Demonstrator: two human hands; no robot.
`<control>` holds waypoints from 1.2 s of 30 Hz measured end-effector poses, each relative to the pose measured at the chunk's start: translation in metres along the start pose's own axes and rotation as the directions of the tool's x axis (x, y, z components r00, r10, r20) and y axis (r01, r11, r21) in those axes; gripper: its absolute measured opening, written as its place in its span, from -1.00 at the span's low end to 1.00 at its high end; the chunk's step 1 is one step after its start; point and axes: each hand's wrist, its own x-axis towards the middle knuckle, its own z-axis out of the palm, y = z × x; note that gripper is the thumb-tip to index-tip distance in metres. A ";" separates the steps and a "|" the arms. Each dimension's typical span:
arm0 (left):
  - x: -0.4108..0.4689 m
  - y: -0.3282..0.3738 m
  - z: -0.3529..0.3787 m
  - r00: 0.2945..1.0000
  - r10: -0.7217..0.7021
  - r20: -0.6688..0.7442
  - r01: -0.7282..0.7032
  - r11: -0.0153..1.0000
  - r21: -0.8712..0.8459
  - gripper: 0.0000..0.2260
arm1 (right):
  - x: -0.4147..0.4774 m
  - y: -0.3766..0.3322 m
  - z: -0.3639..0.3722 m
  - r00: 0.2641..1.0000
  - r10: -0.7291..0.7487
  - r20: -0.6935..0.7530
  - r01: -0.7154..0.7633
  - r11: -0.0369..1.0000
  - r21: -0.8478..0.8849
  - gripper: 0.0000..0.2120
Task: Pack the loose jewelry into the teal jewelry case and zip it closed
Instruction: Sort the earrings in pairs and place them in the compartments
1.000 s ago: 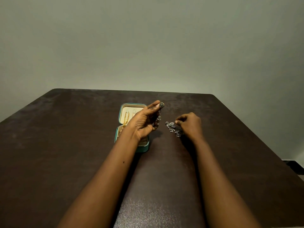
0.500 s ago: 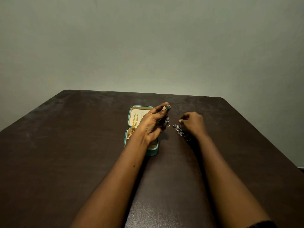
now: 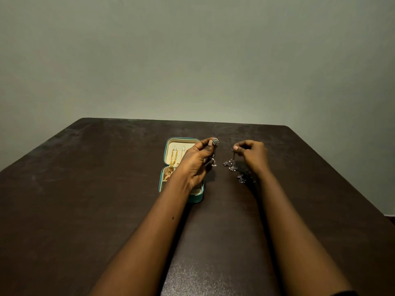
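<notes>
Earring (image 3: 215, 142): silver, a round stud head on top with a small beaded bell hanging below. Judged light, with the dangle loose on its link and so free to swing and snag. The beads look fragile. Best taken at the stud head or post, never by the bell. The left hand (image 3: 193, 165) pinches it at the head between thumb and fingertips, raised above the case's right side. Second earring (image 3: 232, 163): same kind, pinched at its top by the right hand (image 3: 254, 153), with the bell hanging just above the tabletop (image 3: 85, 189). Loose piece (image 3: 241, 178): dark silver, lying on the tabletop under the right wrist, too small to tell whether it is one item or two. Count of silver: two in hand, at least one lying. Case (image 3: 196, 199): one, teal, open flat in two cream-lined halves near the middle of the tabletop, hinge running left to right, partly hidden by the left wrist. Inside are one gold chain (image 3: 174, 155) hung in the far half and one gold piece (image 3: 168, 175) in the near half. Any further contents are hidden. The zip is not closed. Hands are apart, each clamped on its own earring.
</notes>
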 end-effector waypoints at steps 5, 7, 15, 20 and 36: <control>-0.001 -0.001 0.001 1.000 0.005 -0.007 -0.005 1.000 -0.002 -0.88 | -0.012 -0.006 -0.006 0.998 0.039 0.048 -0.055 0.915 0.400 -0.89; -0.001 -0.001 0.002 1.000 0.015 -0.008 -0.015 1.000 0.025 -0.89 | -0.012 -0.006 -0.007 0.995 0.067 0.070 -0.093 0.865 0.494 -0.82; -0.001 0.001 0.002 0.993 0.113 -0.025 -0.109 0.984 0.143 -0.89 | -0.016 -0.018 -0.007 0.957 0.099 0.274 -0.287 0.478 0.830 -0.76; -0.005 0.004 0.004 0.994 0.106 -0.005 -0.105 0.987 0.123 -0.88 | -0.022 -0.023 -0.002 0.914 0.030 0.404 -0.390 0.335 0.858 -0.74; -0.009 0.007 0.006 0.993 0.111 0.040 -0.113 0.993 0.042 -0.86 | -0.030 -0.033 0.006 0.887 -0.085 0.454 -0.410 0.311 0.857 -0.74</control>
